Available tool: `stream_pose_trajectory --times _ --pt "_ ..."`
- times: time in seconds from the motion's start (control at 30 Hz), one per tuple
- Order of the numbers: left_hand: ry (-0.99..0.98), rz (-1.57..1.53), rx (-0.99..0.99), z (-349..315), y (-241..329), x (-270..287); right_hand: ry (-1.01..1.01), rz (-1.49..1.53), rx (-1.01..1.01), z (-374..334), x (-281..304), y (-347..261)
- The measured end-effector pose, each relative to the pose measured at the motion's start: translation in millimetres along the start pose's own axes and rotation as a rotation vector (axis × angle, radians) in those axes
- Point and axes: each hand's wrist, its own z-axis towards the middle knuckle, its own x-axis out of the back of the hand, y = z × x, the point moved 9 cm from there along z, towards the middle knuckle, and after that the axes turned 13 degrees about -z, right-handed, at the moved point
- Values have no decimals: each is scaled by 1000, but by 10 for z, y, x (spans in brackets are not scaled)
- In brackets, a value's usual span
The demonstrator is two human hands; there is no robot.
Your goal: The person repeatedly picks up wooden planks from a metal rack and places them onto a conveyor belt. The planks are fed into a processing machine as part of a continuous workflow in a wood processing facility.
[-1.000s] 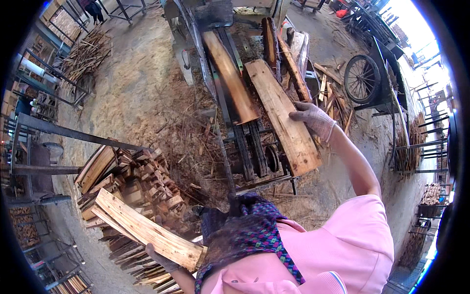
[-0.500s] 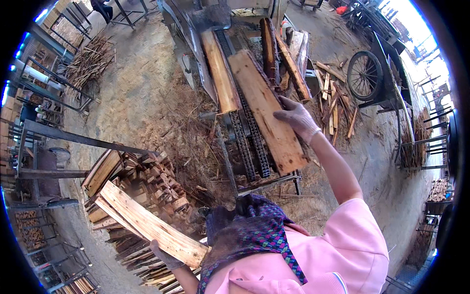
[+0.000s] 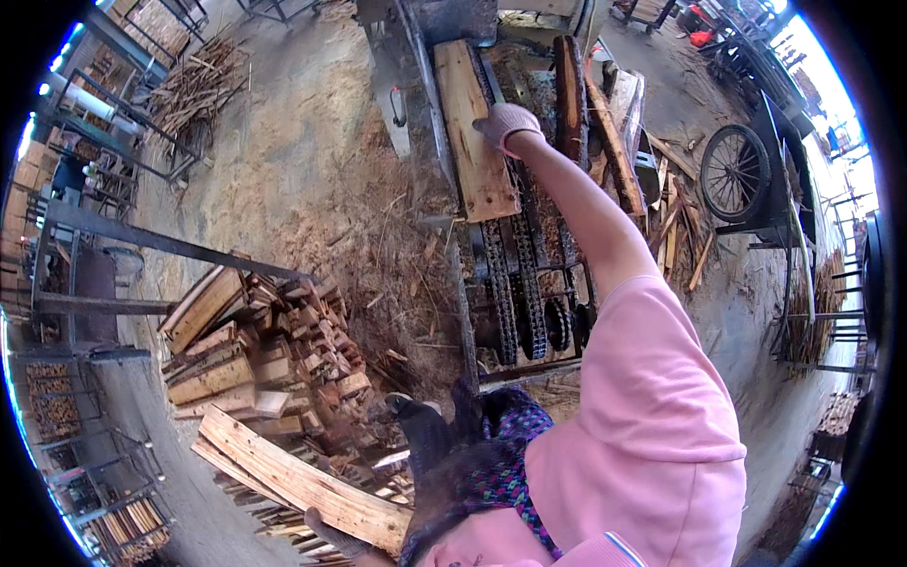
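My right hand (image 3: 510, 127), in a pale glove, grips the right edge of a wooden plank (image 3: 475, 151). That plank lies lengthwise on a chain conveyor (image 3: 529, 283), against the metal side guard (image 3: 430, 85). Low on the left, my left hand (image 3: 331, 534) is closed around the underside of light wooden boards (image 3: 293, 472), at least two together. They slant beside my apron (image 3: 472, 482), over a heap of cut wood. My left fingers are mostly hidden beneath the boards.
A bark-edged slab (image 3: 570, 104) and other offcuts lie right of the conveyor. A spoked cart wheel (image 3: 735, 170) stands farther right. At left are a stacked wood pile (image 3: 302, 350) and a metal bar (image 3: 170, 250). Sawdust covers the ground (image 3: 293, 142).
My right hand has pushed the plank forward and left along the conveyor, against the guard. The narrower board that lay there no longer shows. My left hand still holds its boards.
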Motion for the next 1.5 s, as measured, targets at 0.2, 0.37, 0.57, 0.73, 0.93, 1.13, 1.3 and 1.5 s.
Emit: stream_pose_trajectory --times 0.2,0.37,0.57,0.73,0.93,1.13,1.3,1.5 --pt "-151 -81 -26 148 -93 -75 28 109 -123 -49 -63 38" --pt "-282 -68 -24 123 50 -670 295 156 -143 -357 215 -5" --pt "-424 -31 -93 106 277 -1306 471 650 500 -2724 454 -992" --pt "-561 131 -120 -67 241 -2138 -430 798 788 -4329 256 -2364" --pt "-741 68 -89 -321 126 -2814 -693 867 548 -4393 618 -2111" --pt "-725 138 -122 -273 -186 -3052 -89 822 262 -4234 682 -1467" --pt "-805 45 59 -127 -410 -3032 -257 1172 149 -4164 350 -1298" --pt "-781 200 16 -253 -338 -2972 -258 1295 148 -3977 134 -1211"
